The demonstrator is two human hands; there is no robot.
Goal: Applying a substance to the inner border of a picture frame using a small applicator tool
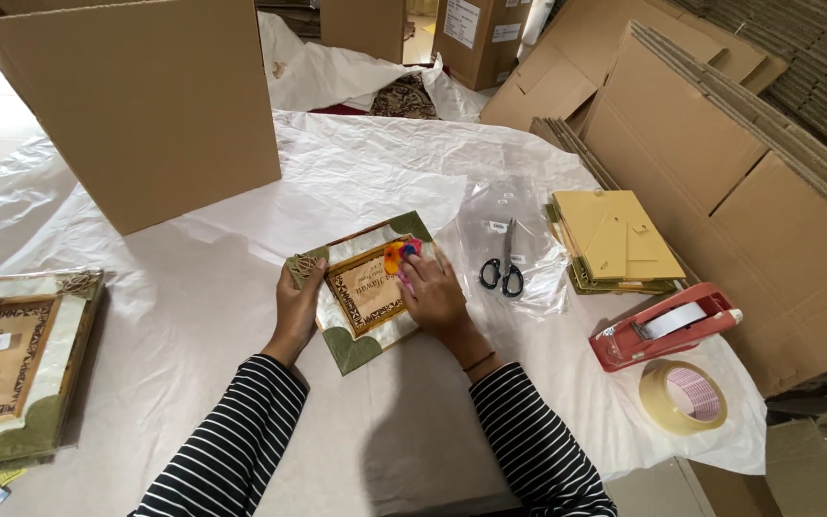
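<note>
- An open cardboard box [145, 105] stands at the back left of the table [193, 316]; its inside faces away, so any contents are hidden.
- A clear plastic bag [514, 235] lies flat on the white paper with black-handled scissors [502, 273] resting on it.
- The picture frame [361, 287] lies at the middle of the table.
- The left hand [297, 306] holds the frame's left edge, fingers curled around it.
- The right hand [433, 292] presses on the frame's right side, fingers together over a small orange and blue thing [398, 254], too blurred to identify.
- A stack of yellow boards [614, 244] sits near the red tape dispenser [662, 325] and tape roll [681, 397].
- More frames [11, 364] are cut off at the left edge.
</note>
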